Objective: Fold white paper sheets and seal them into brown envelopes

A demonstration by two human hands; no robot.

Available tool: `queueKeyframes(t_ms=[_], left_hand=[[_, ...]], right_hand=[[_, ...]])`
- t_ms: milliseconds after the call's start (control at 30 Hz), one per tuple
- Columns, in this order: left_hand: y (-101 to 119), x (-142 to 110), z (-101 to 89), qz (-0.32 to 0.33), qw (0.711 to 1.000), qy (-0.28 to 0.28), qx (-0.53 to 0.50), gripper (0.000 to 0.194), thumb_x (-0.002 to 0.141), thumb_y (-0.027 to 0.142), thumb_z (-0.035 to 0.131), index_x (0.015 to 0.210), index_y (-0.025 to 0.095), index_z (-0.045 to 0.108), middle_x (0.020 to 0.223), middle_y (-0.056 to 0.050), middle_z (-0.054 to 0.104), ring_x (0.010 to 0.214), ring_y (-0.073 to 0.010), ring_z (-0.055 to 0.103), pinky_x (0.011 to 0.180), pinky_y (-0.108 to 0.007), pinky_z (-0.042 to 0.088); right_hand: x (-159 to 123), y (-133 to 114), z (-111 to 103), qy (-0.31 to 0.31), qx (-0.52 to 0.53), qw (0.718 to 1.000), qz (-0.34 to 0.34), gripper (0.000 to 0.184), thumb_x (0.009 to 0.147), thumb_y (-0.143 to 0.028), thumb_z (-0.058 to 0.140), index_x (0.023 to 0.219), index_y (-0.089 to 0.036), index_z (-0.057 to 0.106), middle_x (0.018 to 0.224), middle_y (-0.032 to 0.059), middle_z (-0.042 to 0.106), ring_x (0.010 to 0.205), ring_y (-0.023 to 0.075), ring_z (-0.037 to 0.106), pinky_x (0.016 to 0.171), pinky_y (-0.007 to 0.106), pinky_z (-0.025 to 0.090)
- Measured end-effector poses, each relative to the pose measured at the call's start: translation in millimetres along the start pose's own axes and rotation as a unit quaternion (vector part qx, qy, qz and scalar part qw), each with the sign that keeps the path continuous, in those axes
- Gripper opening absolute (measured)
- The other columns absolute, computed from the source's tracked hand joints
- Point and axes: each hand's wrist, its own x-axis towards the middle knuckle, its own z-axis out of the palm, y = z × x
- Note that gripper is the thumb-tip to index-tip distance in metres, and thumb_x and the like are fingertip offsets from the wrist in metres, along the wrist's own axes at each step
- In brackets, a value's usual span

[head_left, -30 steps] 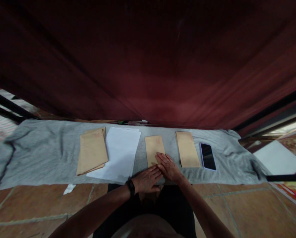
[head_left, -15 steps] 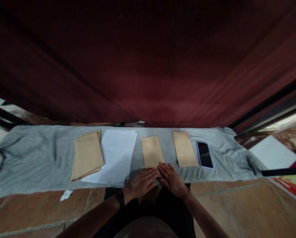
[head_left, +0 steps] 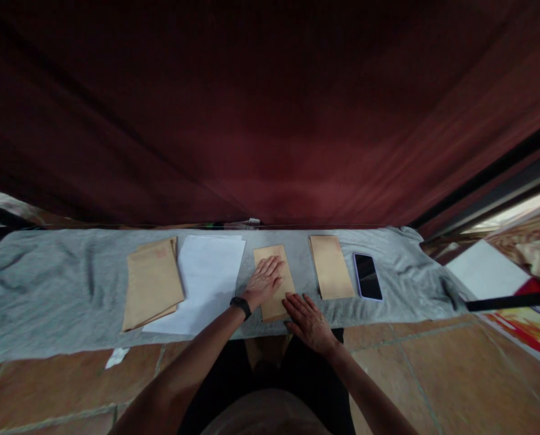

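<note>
A brown paper envelope (head_left: 270, 307) lies flat on the grey cloth in front of me. My left hand (head_left: 264, 280), with a dark band on its wrist, rests open and flat across the envelope's upper middle. Over the envelope's lower right corner lie the fingers of my right hand (head_left: 310, 320), stretched out and holding nothing. White paper sheets (head_left: 209, 278) are just left of the envelope, partly under a stack of brown envelopes (head_left: 154, 281). To the right sits a smaller pile of brown envelopes (head_left: 332, 267).
A phone (head_left: 368, 277) with a pale purple edge lies right of the smaller pile. The grey cloth (head_left: 70, 290) covers a long narrow surface against a dark red panel (head_left: 270, 151). A white scrap (head_left: 116, 357) is on the tiled floor (head_left: 433, 362).
My left hand has slid up from the envelope's near edge to its upper middle. My right hand stays by the lower right corner. The view has shifted slightly.
</note>
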Motion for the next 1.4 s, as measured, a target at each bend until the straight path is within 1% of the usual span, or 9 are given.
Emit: queueKeyframes(t_ms=[100,233,433,767,900,1033,1133,1233,1400], left_hand=[[11,-20,2.1,0.018,1.0,-0.007,-0.006,0.053,0.101,0.032,0.036,0.152,0.018,0.033,0.16,-0.01,0.036,0.15,-0.0215,0.026,0.124,-0.047,0.018],[27,-59,-2.2,0.046,0.998,-0.041,-0.025,0.052,0.102,0.03,0.036,0.152,0.019,0.034,0.159,-0.008,0.038,0.149,-0.0184,0.029,0.124,-0.042,0.022],[42,-101,-11.1,0.008,0.998,-0.023,-0.066,0.048,0.101,0.039,0.045,0.146,0.022,0.044,0.153,-0.007,0.047,0.143,-0.0191,0.04,0.119,-0.041,0.034],[52,-100,-6.7,-0.035,0.996,0.019,-0.078,0.039,0.1,0.02,0.041,0.136,0.022,0.055,0.144,-0.005,0.057,0.137,-0.0181,0.048,0.115,-0.041,0.042],[53,-100,-4.5,-0.042,0.995,0.024,-0.09,0.044,0.096,0.013,0.042,0.137,0.021,0.053,0.144,-0.006,0.057,0.137,-0.0193,0.049,0.115,-0.043,0.042],[52,-101,-2.0,-0.057,0.993,0.025,-0.096,0.048,0.093,0.009,0.042,0.138,0.019,0.052,0.144,-0.007,0.056,0.136,-0.0197,0.049,0.115,-0.042,0.042],[51,-101,-1.7,-0.058,0.993,0.025,-0.104,0.048,0.093,0.01,0.041,0.139,0.019,0.051,0.144,-0.007,0.057,0.135,-0.02,0.05,0.115,-0.042,0.042],[52,-100,-2.8,-0.055,0.992,0.027,-0.113,0.047,0.095,0.012,0.04,0.14,0.02,0.05,0.144,-0.007,0.056,0.136,-0.0193,0.049,0.115,-0.042,0.041],[53,-100,-4.2,-0.059,0.992,0.024,-0.107,0.047,0.095,0.011,0.041,0.14,0.02,0.05,0.145,-0.007,0.056,0.138,-0.0188,0.047,0.116,-0.042,0.04]], right_hand=[[0,1,1,0.005,0.029,0.999,0.021,0.056,0.099,-0.036,0.051,0.153,-0.027,0.036,0.153,0.0075,0.046,0.141,0.0236,0.043,0.118,0.051,0.033],[1,5,5,0.033,0.078,0.995,0.051,0.042,0.101,-0.034,0.05,0.142,-0.03,0.053,0.144,0.0048,0.057,0.133,0.0211,0.052,0.116,0.048,0.037],[7,6,13,0.088,0.108,0.985,0.105,0.029,0.101,-0.031,0.049,0.123,-0.03,0.068,0.129,0.004,0.068,0.119,0.0215,0.062,0.106,0.045,0.045],[11,-1,20,0.128,0.113,0.975,0.141,0.025,0.101,-0.029,0.047,0.112,-0.028,0.069,0.121,0.0052,0.071,0.113,0.0227,0.064,0.102,0.046,0.047],[11,-21,24,0.141,0.086,0.978,0.131,0.035,0.101,-0.02,0.041,0.129,-0.024,0.061,0.132,0.008,0.065,0.125,0.0231,0.058,0.11,0.05,0.042],[10,-56,30,0.099,0.067,0.99,0.072,0.051,0.099,-0.019,0.04,0.15,-0.02,0.04,0.148,0.0101,0.052,0.141,0.0246,0.043,0.115,0.052,0.039],[7,-72,35,0.076,0.039,0.994,0.074,0.056,0.1,-0.023,0.043,0.154,-0.015,0.033,0.154,0.013,0.043,0.144,0.0253,0.038,0.117,0.05,0.038],[4,-71,38,0.06,0.01,0.994,0.089,0.056,0.1,-0.025,0.045,0.154,-0.015,0.034,0.154,0.0111,0.044,0.143,0.0247,0.04,0.119,0.048,0.035],[-4,-49,30,0.065,-0.021,0.994,0.091,0.053,0.102,-0.026,0.044,0.154,-0.019,0.035,0.154,0.0079,0.044,0.142,0.0224,0.042,0.121,0.046,0.031]])
